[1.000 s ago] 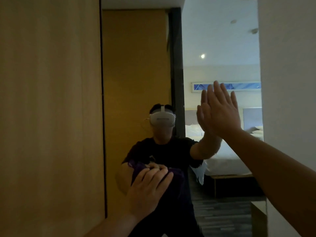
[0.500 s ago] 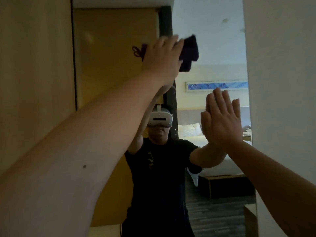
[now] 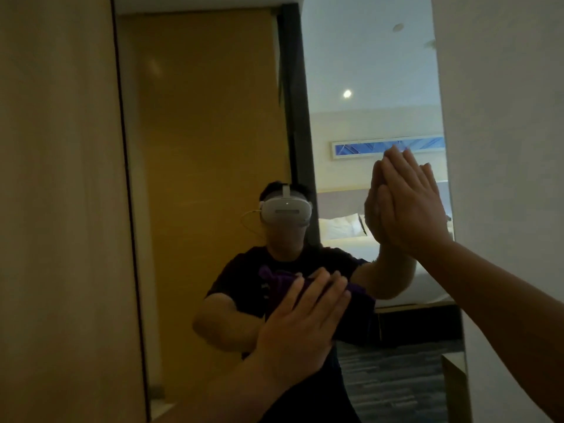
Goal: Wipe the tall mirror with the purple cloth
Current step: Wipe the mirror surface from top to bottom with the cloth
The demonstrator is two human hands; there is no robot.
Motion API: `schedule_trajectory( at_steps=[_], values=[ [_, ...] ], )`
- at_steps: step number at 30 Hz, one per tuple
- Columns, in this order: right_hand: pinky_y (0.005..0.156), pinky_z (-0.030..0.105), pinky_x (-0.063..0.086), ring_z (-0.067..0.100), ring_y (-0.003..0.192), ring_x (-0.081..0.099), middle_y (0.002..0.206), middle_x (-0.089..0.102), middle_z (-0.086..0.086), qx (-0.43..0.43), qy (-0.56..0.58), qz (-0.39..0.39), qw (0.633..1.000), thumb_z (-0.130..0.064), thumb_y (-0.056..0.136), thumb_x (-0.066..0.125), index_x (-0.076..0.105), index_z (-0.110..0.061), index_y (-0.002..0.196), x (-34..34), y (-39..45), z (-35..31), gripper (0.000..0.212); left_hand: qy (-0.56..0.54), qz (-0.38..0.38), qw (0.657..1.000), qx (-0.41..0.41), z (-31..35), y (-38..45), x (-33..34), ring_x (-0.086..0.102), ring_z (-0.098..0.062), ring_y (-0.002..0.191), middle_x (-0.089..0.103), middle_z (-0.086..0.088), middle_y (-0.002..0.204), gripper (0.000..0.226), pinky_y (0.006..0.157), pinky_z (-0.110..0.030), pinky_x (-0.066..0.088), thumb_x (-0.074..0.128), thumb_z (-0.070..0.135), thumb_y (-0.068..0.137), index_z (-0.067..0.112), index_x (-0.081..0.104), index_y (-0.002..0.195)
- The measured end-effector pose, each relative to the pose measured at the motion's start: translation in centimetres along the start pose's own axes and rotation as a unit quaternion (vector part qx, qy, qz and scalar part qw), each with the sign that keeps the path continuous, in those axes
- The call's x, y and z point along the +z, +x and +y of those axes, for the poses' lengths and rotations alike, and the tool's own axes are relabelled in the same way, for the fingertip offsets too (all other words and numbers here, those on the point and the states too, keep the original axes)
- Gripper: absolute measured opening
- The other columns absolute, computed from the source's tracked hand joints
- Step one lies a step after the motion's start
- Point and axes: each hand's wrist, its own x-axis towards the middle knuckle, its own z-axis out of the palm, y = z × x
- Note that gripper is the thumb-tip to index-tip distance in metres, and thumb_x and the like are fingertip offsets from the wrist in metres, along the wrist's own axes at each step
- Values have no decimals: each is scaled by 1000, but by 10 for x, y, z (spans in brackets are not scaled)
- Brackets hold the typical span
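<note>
**Cloth pressed low on the upright mirror**

The tall, frameless glass mirror (image 3: pixel 213 117) stands upright with its long axis vertical, set between a light wooden panel (image 3: pixel 58 209) on the left and a pale white wall (image 3: pixel 503 117) on the right. The dark purple cloth (image 3: pixel 276 277) lies bunched against the glass in the lower middle of the mirror, its folds spreading sideways, a little past the fingertips on both sides.

The left hand (image 3: pixel 302 328) is spread flat over the cloth, fingers straight and slightly fanned, pressing it against the glass. The right hand (image 3: pixel 412 209) is held higher, fully open, with fingers straight and together, palm flat on the mirror near its right edge.

Bare glass runs above the cloth to the top of the view and leftward to the mirror's dark left edge. On the right, the right hand and forearm stand between the cloth and the wall-side edge.
</note>
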Motion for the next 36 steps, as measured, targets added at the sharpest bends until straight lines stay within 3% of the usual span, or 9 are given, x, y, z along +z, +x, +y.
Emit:
schedule_trajectory(
  at_steps=[3, 7, 11, 16, 21, 26, 30, 33, 36],
  values=[
    [123, 45, 6, 25, 151, 13, 160, 27, 13, 10, -13, -3, 1000, -39, 103, 18, 32, -8, 151, -5, -11, 2, 59, -23, 2, 1000, -8, 6, -8, -2, 31, -27, 144, 35, -5, 156, 59, 114, -45, 25, 53, 32, 94, 19, 38, 150],
    [122, 53, 9, 29, 151, 11, 161, 22, 15, 61, -51, -25, 997, -42, 102, 15, 28, -8, 152, -19, -16, 19, 62, -34, 52, 998, 29, -12, 17, -21, 54, -28, 115, 56, -9, 132, 46, 96, -40, 37, 46, 19, 95, 14, 49, 141],
    [122, 53, 7, 28, 152, 3, 164, 13, 13, 53, -83, -77, 992, -47, 101, 8, 22, -10, 154, -26, -16, 30, 66, -62, 137, 987, -60, -47, 97, -59, 56, -33, 105, 60, -14, 119, 43, 91, -44, 42, 44, 15, 91, 8, 57, 132],
    [123, 50, 6, 25, 152, -3, 165, 7, 9, 48, -77, -75, 993, -46, 103, 9, 19, -11, 156, -23, -18, 32, 64, -11, 207, 967, -145, -114, 227, -120, 54, -32, 113, 58, -11, 128, 51, 96, -44, 41, 60, 17, 86, 11, 52, 136],
    [123, 47, 4, 21, 153, -6, 165, 4, 5, 29, -64, -56, 996, -43, 106, 13, 15, -13, 156, -9, -21, 48, 59, 32, 107, 977, -180, -144, 291, -108, 23, -31, 145, 26, -7, 159, 58, 115, -48, 23, 44, 37, 101, 15, 27, 152],
    [124, 44, 7, 22, 153, 8, 162, 19, 10, 11, 3, -5, 1000, -37, 104, 17, 25, -8, 153, -8, -23, 50, 57, 54, 126, 983, -120, -126, 261, -83, 25, -31, 145, 28, -8, 159, 61, 117, -50, 22, 40, 43, 100, 14, 28, 152],
    [123, 42, 12, 18, 150, 15, 160, 27, 13, 75, 83, 56, 992, -25, 104, 27, 33, -5, 150, -18, -37, 61, 51, 19, 103, 992, -66, -51, 187, -53, 24, -34, 144, 28, -13, 158, 66, 117, -52, 19, 43, 39, 95, 8, 28, 152],
    [123, 43, 13, 15, 150, 13, 161, 25, 12, 157, 86, 37, 983, -30, 103, 28, 34, -7, 151, -22, -54, 80, 53, -12, 73, 997, -35, 9, 122, -21, 21, -35, 146, 26, -14, 159, 65, 117, -51, 15, 42, 37, 97, 7, 27, 152],
    [117, 53, 25, 29, 145, 30, 154, 37, 15, 180, 57, -9, 982, -37, 101, 21, 44, -6, 142, -23, -65, 96, 56, -19, 23, 999, 34, 55, 67, 1, 25, -34, 145, 29, -13, 158, 63, 116, -50, 18, 42, 34, 95, 9, 32, 151]
  ],
)
